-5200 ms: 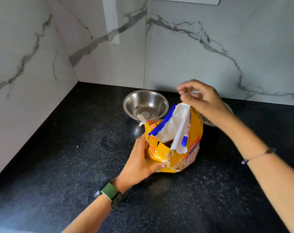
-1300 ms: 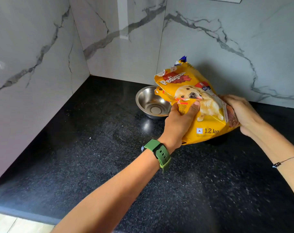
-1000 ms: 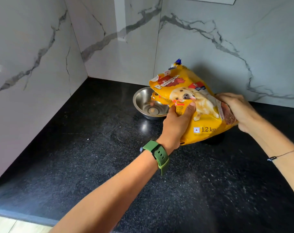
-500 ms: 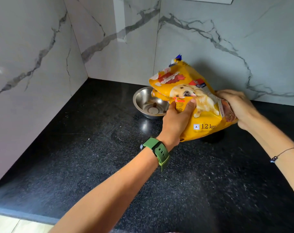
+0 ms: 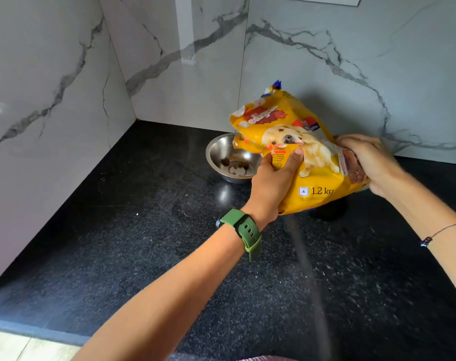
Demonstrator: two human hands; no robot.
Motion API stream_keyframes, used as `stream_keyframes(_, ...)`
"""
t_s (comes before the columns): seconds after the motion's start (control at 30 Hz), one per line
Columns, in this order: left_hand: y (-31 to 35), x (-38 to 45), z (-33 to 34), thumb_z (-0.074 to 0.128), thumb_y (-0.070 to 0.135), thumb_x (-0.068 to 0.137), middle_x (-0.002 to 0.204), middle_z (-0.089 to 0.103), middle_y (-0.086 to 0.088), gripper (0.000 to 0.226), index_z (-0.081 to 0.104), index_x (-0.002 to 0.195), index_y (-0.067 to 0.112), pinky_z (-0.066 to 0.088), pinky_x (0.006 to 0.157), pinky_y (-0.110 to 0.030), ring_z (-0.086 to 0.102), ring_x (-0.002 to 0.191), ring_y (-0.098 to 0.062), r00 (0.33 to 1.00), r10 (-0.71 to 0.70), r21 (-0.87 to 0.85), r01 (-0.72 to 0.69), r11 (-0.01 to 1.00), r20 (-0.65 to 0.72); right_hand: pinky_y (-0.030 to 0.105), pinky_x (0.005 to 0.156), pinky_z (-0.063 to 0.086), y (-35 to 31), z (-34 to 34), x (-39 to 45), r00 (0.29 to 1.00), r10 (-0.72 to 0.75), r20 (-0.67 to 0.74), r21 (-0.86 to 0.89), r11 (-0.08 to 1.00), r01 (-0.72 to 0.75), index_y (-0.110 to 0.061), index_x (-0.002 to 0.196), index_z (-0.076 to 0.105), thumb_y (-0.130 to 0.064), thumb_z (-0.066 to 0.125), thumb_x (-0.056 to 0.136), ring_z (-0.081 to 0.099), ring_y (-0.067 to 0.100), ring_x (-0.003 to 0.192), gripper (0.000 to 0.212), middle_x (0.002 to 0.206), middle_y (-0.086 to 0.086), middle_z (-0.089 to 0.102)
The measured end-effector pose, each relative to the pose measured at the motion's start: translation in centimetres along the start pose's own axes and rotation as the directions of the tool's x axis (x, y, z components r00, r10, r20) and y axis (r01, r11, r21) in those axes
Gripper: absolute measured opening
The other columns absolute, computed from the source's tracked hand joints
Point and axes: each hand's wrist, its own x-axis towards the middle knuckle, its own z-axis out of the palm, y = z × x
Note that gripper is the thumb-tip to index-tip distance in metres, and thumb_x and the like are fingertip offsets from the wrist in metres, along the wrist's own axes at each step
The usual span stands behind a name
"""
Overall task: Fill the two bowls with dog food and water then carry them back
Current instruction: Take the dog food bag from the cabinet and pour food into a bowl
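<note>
You tip the dog food bag (image 5: 303, 162) over the steel bowl (image 5: 223, 158) at 12 o'clock, left hand (image 5: 273, 183) and right hand (image 5: 370, 162) clamped on it, few kibbles in, filling barely begun, water and carrying left.

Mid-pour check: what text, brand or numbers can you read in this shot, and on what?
"1.2 kg": on the yellow dog food bag, lower front, beside a small red triangle mark.
Brand logo on the bag's red patch: blurred, unreadable.
Fine print by the left hand: too small.
Nothing else readable.
</note>
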Motion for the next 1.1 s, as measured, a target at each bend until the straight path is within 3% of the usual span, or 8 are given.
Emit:
stream_keyframes(0.1, -0.5, 0.0, -0.1, 0.068, 0.067, 0.052, 0.129, 0.062, -0.003, 0.097, 0.047, 0.136, 0.023, 0.051, 0.097, -0.047, 0.063, 0.113, -0.027, 0.998, -0.056, -0.019, 0.056, 0.998, 0.000, 0.021, 0.059, 0.046, 0.5, 0.0, 0.2, 1.000, 0.014, 0.017, -0.026, 1.000, -0.013, -0.025, 0.083, 0.066, -0.019, 0.052, 0.093, 0.062, -0.002, 0.057, 0.018, 0.078, -0.006, 0.064)
stream_keyframes(0.23, -0.5, 0.1, -0.2, 0.068, 0.069, 0.048, 0.131, 0.061, -0.003, 0.105, 0.043, 0.140, 0.024, 0.051, 0.096, -0.047, 0.062, 0.114, -0.028, 0.998, -0.058, -0.009, 0.058, 0.998, 0.001, 0.016, 0.055, 0.048, 1.1, 0.1, 0.2, 1.000, 0.020, -0.004, 0.002, 1.000, -0.020, -0.027, 0.081, 0.067, -0.020, 0.054, 0.091, 0.063, -0.005, 0.053, 0.018, 0.071, -0.009, 0.068)
stream_keyframes(0.43, -0.1, -0.2, -0.3, 0.061, 0.069, 0.061, 0.123, 0.066, -0.001, 0.089, 0.045, 0.137, 0.025, 0.052, 0.096, -0.044, 0.064, 0.111, -0.023, 0.992, 0.122, 0.170, -0.116, 0.979, -0.026, 0.013, 0.056, 0.051, 0.9, 0.0, 0.2, 0.996, -0.056, -0.075, 0.092, 0.994, 0.062, -0.026, 0.087, 0.067, -0.012, 0.053, 0.091, 0.065, -0.004, 0.060, 0.020, 0.061, -0.018, 0.069)
stream_keyframes(0.57, -0.2, 0.2, -0.6, 0.064, 0.075, 0.047, 0.133, 0.060, -0.002, 0.110, 0.042, 0.141, 0.024, 0.050, 0.098, -0.046, 0.061, 0.116, -0.026, 1.000, -0.008, 0.062, 0.009, 0.998, -0.015, 0.020, 0.060, 0.049, 1.0, 0.2, 0.8, 1.000, -0.002, -0.002, -0.008, 1.000, 0.002, -0.024, 0.085, 0.069, -0.018, 0.054, 0.091, 0.065, -0.003, 0.058, 0.017, 0.069, -0.011, 0.069)
stream_keyframes(0.7, -0.6, 0.1, -0.8, 0.066, 0.069, 0.050, 0.129, 0.062, -0.003, 0.102, 0.045, 0.138, 0.023, 0.052, 0.095, -0.046, 0.063, 0.112, -0.026, 0.999, -0.032, 0.035, 0.032, 0.999, 0.002, 0.025, 0.068, 0.049, 1.9, 0.3, 0.9, 1.000, 0.012, 0.002, -0.026, 1.000, -0.012, -0.017, 0.099, 0.069, -0.020, 0.055, 0.090, 0.066, 0.010, 0.075, 0.018, 0.084, -0.002, 0.067)
stream_keyframes(0.8, -0.2, 0.3, -0.8, 0.066, 0.065, 0.057, 0.127, 0.064, -0.003, 0.092, 0.047, 0.137, 0.024, 0.052, 0.095, -0.046, 0.064, 0.111, -0.026, 1.000, -0.023, 0.028, 0.023, 0.999, -0.002, 0.023, 0.065, 0.050, 1.7, 0.4, 0.8, 1.000, -0.004, -0.029, 0.014, 1.000, 0.004, -0.018, 0.094, 0.069, -0.018, 0.055, 0.090, 0.066, 0.003, 0.066, 0.014, 0.078, -0.006, 0.068)
stream_keyframes(0.97, 0.1, 0.2, -0.5, 0.061, 0.068, 0.064, 0.124, 0.065, -0.001, 0.088, 0.045, 0.139, 0.026, 0.051, 0.098, -0.043, 0.062, 0.113, -0.024, 0.992, 0.116, 0.185, -0.105, 0.977, -0.049, 0.012, 0.057, 0.052, 0.7, 0.2, 0.6, 0.996, -0.075, -0.057, 0.097, 0.992, 0.080, -0.026, 0.085, 0.066, -0.011, 0.051, 0.091, 0.066, -0.004, 0.061, 0.022, 0.063, -0.018, 0.070)
stream_keyframes(1.1, 0.1, 0.6, -0.6, 0.069, 0.064, 0.055, 0.124, 0.065, -0.004, 0.088, 0.053, 0.131, 0.022, 0.052, 0.095, -0.047, 0.064, 0.109, -0.027, 0.999, -0.042, -0.008, 0.042, 0.999, 0.005, 0.016, 0.053, 0.051, 0.3, 0.4, 0.7, 1.000, 0.013, 0.014, 0.006, 1.000, -0.013, -0.024, 0.077, 0.068, -0.018, 0.055, 0.090, 0.064, -0.001, 0.051, 0.019, 0.061, -0.008, 0.068)
